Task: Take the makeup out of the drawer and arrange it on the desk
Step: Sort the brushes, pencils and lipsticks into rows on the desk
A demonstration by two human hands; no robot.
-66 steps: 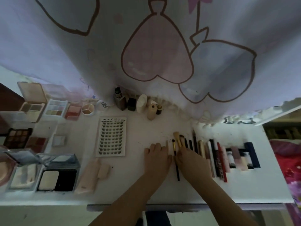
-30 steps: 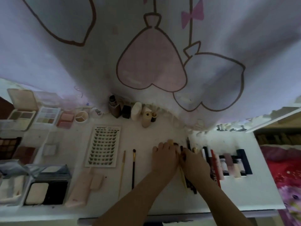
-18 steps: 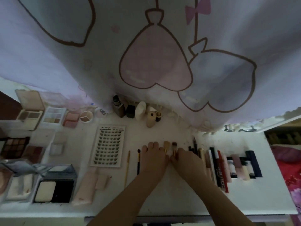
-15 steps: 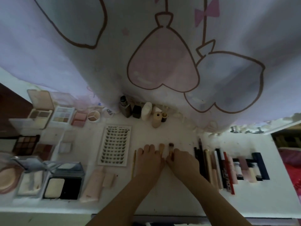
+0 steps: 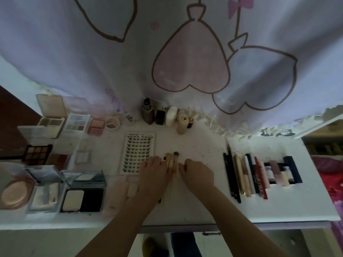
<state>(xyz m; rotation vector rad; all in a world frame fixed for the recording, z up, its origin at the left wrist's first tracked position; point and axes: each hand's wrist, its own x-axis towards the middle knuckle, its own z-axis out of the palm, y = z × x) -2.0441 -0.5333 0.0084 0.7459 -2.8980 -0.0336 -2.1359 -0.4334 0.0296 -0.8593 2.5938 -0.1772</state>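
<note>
On the white desk (image 5: 194, 206), my left hand (image 5: 153, 175) lies flat beside the false-lash card (image 5: 138, 153). Its fingers rest on the handles of two makeup brushes (image 5: 171, 160). The brush heads stick out past my fingertips. My right hand (image 5: 197, 173) sits just right of the brushes, and its fingertips touch the handles from that side. The lower parts of the handles are hidden under my hands. A row of pencils, lipsticks and tubes (image 5: 248, 175) lies to the right, apart from my hands.
Open eyeshadow palettes (image 5: 37, 153) and powder compacts (image 5: 82, 197) fill the left side. A pink tube (image 5: 115, 197) lies by my left forearm. Small bottles (image 5: 148, 113) stand at the back under a hanging curtain (image 5: 185, 52). The drawer front (image 5: 178, 229) runs under the desk edge.
Both hands slid the brushes left, away from the pencil row and up to the lash card. The two thin brushes seen beside the card earlier are now hidden by my left hand.
</note>
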